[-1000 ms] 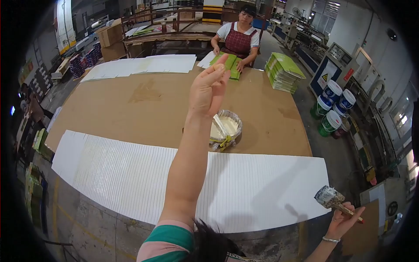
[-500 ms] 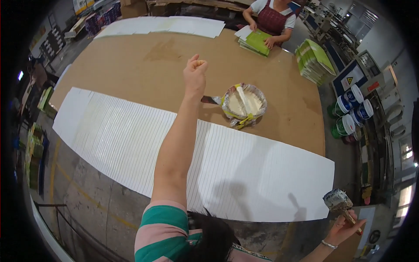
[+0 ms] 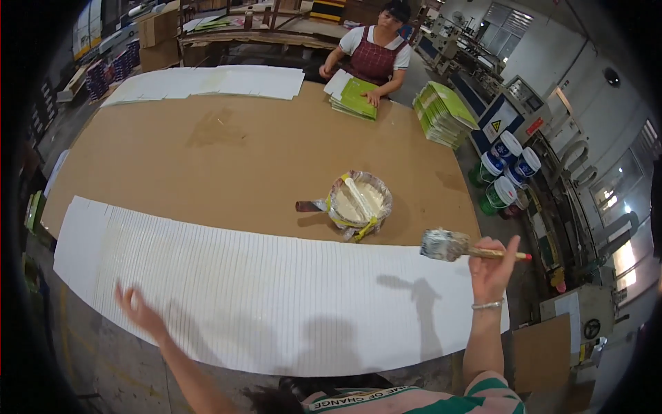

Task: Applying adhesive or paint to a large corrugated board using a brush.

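My right hand [image 3: 494, 268] is raised at the right end of the table and grips a wide glue-coated brush [image 3: 448, 245] by its wooden handle, bristles pointing left. My left hand [image 3: 138, 309], blurred and with fingers spread, hovers over the near left part of a long row of overlapped white sheets [image 3: 276, 290] and holds nothing. A round bowl of pale glue [image 3: 360, 199] with a strip lying across it sits on the brown tabletop [image 3: 207, 159], just beyond the sheets and left of the brush.
A person in a red apron [image 3: 372, 55] works on green sheets [image 3: 355, 100] at the far side. A green stack [image 3: 445, 114] lies at the far right corner. More white sheets [image 3: 214, 83] lie far left. Buckets [image 3: 507, 172] stand on the floor at right.
My left arm, stretched toward the bowl before, has pulled back down to the near left over the sheets. My right hand has lifted the brush up from beside the table's edge.
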Tool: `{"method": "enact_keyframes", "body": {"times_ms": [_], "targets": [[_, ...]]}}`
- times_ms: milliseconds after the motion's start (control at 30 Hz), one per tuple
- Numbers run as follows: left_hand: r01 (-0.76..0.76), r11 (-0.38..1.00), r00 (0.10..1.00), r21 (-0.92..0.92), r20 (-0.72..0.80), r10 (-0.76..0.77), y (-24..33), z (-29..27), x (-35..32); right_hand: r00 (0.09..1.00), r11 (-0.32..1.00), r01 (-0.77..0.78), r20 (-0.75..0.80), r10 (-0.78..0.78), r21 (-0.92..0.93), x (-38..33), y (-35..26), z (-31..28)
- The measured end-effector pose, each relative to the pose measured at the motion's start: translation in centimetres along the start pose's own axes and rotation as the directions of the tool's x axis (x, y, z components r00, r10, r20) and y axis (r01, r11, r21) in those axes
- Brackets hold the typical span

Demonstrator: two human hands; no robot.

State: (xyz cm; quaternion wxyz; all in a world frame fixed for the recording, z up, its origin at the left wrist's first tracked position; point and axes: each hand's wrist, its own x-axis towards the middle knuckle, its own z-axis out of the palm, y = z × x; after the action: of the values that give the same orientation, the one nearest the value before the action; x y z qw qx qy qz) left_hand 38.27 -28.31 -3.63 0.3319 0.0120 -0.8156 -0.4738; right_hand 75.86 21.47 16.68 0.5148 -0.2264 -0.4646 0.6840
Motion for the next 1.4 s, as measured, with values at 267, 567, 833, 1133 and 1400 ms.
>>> {"method": "enact_keyframes", "body": {"times_ms": [267, 567, 833, 1133, 1400], "targets": [[0.667, 0.62, 0.745, 0.413, -0.36, -0.561, -27.5, -19.0, -17.9, 0.978, 0.988, -0.137, 0.149, 0.145, -0.067, 2.4, 5.8, 8.6], [0.68, 0.619, 0.727, 0.393, -0.251, -0.639, -25.5, -10.6, -27.1, 0.981, 0.975, -0.136, 0.113, 0.158, -0.177, 6.6, 7.5, 7.6], [0.679, 0.601, 0.717, 0.421, -0.208, -0.665, -17.8, -6.7, -35.1, 0.98, 0.95, -0.19, 0.009, 0.199, -0.249, 11.1, 8.9, 3.0], [0.684, 0.602, 0.703, 0.412, -0.149, -0.696, -9.1, -2.1, -40.9, 0.963, 0.961, -0.198, 0.144, 0.227, -0.191, 17.4, 10.4, 1.4], [0.686, 0.615, 0.683, 0.389, -0.052, -0.729, -4.4, 1.1, -42.7, 0.953, 0.941, -0.208, 0.161, 0.256, -0.266, 19.7, 12.3, 2.2]]}}
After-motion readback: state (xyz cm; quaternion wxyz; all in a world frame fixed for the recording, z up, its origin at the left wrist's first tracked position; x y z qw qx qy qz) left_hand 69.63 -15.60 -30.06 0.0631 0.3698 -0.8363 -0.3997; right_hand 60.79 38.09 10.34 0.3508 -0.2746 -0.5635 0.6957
